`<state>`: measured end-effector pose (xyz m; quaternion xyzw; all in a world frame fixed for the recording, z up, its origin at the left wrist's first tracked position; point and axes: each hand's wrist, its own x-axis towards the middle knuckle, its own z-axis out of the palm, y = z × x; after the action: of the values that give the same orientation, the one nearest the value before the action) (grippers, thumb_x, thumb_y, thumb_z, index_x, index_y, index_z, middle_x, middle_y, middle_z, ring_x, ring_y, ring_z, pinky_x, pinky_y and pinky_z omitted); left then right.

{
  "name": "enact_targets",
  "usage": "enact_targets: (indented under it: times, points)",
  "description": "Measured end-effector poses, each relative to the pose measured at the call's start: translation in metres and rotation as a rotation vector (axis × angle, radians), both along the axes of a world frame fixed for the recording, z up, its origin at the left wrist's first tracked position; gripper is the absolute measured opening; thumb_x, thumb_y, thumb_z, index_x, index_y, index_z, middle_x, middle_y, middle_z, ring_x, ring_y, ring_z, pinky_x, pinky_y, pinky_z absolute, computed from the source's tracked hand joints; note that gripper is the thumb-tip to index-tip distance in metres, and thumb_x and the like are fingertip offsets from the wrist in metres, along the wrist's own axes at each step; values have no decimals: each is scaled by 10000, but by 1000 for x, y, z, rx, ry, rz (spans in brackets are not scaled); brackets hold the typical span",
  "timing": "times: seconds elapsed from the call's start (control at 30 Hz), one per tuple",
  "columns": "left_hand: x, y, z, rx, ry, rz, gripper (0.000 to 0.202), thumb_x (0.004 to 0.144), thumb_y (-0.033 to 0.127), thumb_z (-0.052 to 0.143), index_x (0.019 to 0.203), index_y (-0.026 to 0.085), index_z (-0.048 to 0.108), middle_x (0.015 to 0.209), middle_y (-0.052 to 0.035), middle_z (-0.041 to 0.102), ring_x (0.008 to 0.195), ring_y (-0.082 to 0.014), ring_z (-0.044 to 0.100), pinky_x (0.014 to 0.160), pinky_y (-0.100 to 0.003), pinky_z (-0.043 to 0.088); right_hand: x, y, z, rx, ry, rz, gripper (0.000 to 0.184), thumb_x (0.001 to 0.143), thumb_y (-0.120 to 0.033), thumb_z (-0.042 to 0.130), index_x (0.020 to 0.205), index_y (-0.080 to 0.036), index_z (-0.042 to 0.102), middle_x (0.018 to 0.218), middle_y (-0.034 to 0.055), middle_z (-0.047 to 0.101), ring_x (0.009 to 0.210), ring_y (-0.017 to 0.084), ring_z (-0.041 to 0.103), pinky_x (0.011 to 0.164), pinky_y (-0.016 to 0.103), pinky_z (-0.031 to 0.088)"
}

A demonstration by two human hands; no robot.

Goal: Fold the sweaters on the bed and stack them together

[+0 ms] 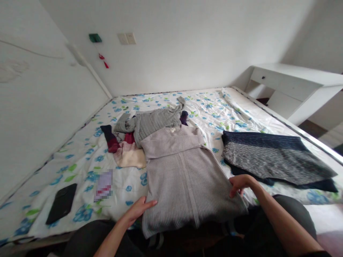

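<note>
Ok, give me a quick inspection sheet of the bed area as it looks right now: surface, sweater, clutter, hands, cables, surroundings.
Surface: bed with a white sheet printed with blue flowers, wrinkled.
Job's things: grey ribbed sweater laid flat, hem toward the person, sleeves folded in.
Clutter: pile of unfolded clothes behind it; folded dark stack to the right; black phone and a small blurred item to the left.
Hands: left hand flat at the sweater's left edge; right hand with fingers curled on its right edge.
Cables: nothing seen.
Surroundings: white walls, wall switches, white desk at right.
</note>
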<state>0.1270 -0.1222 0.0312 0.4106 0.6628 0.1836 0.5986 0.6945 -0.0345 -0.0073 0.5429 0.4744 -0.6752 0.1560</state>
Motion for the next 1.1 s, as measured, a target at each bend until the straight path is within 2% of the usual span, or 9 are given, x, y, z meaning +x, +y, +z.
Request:
enact_targets:
  times: [0.17,0.37,0.43,0.53,0.6,0.67,0.8,0.9,1.1]
  points:
    - [3,-35,12,7,-119,81,759,599,662,948,1202,224,808,1410,-184,775,1385,-397,690,1202,-485,532,7,-13,3,30,-6,9,506,531,-293,1036,895,-125,728,896,62,784,769,214,776,526,210,627]
    - [-9,-72,-7,-74,-38,-170,686,514,481,988,1146,289,801,1395,-121,794,1429,-430,650,1271,-551,459,8,-19,-5,-43,-149,116,358,583,-209,972,829,-139,722,790,44,749,614,163,712,517,198,603]
    - [-13,-76,-12,-126,51,-294,602,472,421,986,1025,302,780,1275,-109,837,1375,-451,685,1227,-592,494,8,-17,-6,-20,-183,122,339,622,-242,971,802,-147,700,744,36,729,589,160,698,512,202,594]
    - [-26,-62,-6,-327,114,-493,413,543,485,955,787,288,687,868,-99,839,1021,-443,817,960,-611,639,8,-7,-9,111,-186,60,317,759,-350,923,776,-155,674,678,20,693,580,150,682,535,208,588]
    - [-39,-36,6,-351,131,-518,407,658,605,882,698,272,654,715,-92,784,752,-377,809,747,-519,659,6,4,-10,308,-179,-26,298,874,-415,836,813,-152,709,708,37,719,651,166,717,589,211,593]
    - [-54,2,19,-207,168,-425,449,688,664,850,695,242,700,734,-98,790,641,-316,768,623,-412,603,2,19,-12,550,-178,-107,271,948,-417,750,956,-148,780,846,74,792,799,204,771,694,238,616]
    - [-79,96,29,170,194,-57,552,627,624,909,994,221,822,1003,-104,845,795,-295,790,628,-321,544,-17,62,-15,875,-125,-198,377,945,-363,738,1268,-179,801,1200,105,836,1126,266,785,1010,331,600]
    - [-92,164,23,324,156,207,614,679,536,909,1186,220,768,1146,-110,828,899,-261,790,703,-303,556,-38,108,-16,896,-35,-327,418,913,-379,798,1280,-180,797,1241,105,831,1141,284,782,1000,338,603]
    - [-100,261,7,376,16,515,478,831,276,847,1263,177,669,1140,-105,778,840,-162,734,776,-283,561,-83,213,-19,632,213,-835,496,888,-269,868,1337,-147,696,1112,89,799,709,113,686,614,182,528]
